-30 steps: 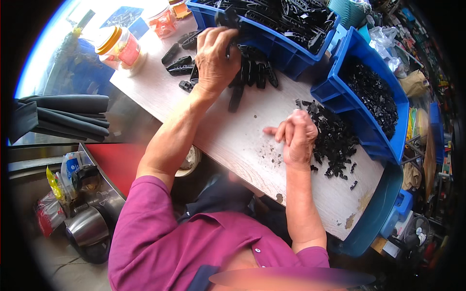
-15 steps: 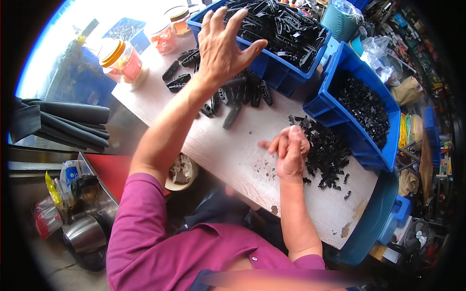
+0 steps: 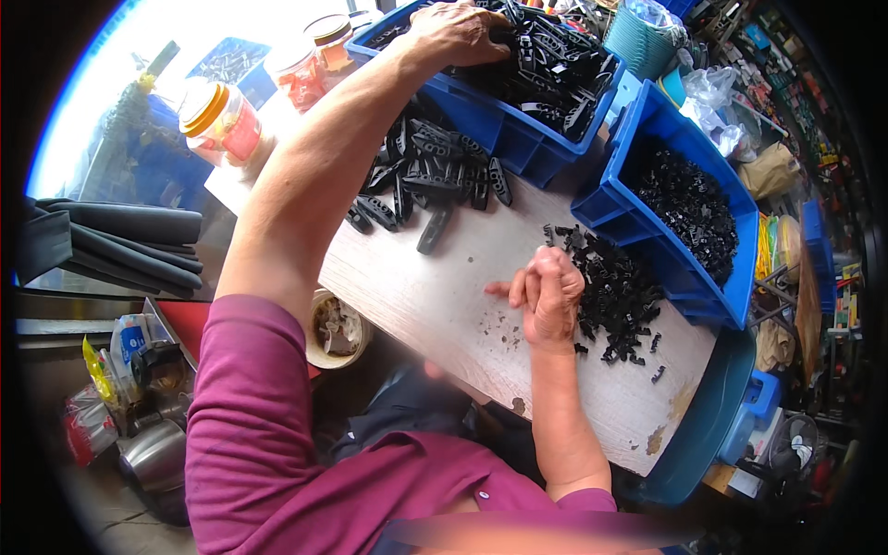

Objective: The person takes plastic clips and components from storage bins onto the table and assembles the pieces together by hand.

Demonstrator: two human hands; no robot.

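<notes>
My left hand (image 3: 460, 35) reaches over the far blue bin (image 3: 518, 129), its fingers bent down onto the long black plastic parts (image 3: 555, 69) heaped inside. Thumb and forefinger are apart there, and the other fingertips are out of sight. My right hand (image 3: 553, 294) is held above the table beside a pile of small black clips (image 3: 615, 301). Its fingers are curled, with thumb and fingers pressed together and one finger sticking out to the left; anything in them is hidden. More long black parts (image 3: 435, 171) lie on the table under my left forearm, one plain dark piece (image 3: 433, 228) nearest me.
A second blue bin (image 3: 671, 250) of small black clips stands at the right. Jars with orange lids (image 3: 222, 125) line the far left. A white tub (image 3: 339, 328) sits below the table's near edge. Dark folded strips (image 3: 125, 240) hang at the left.
My left hand has moved forward and down from above the bin's near edge onto the black parts in it. The right hand has kept its place and pose.
</notes>
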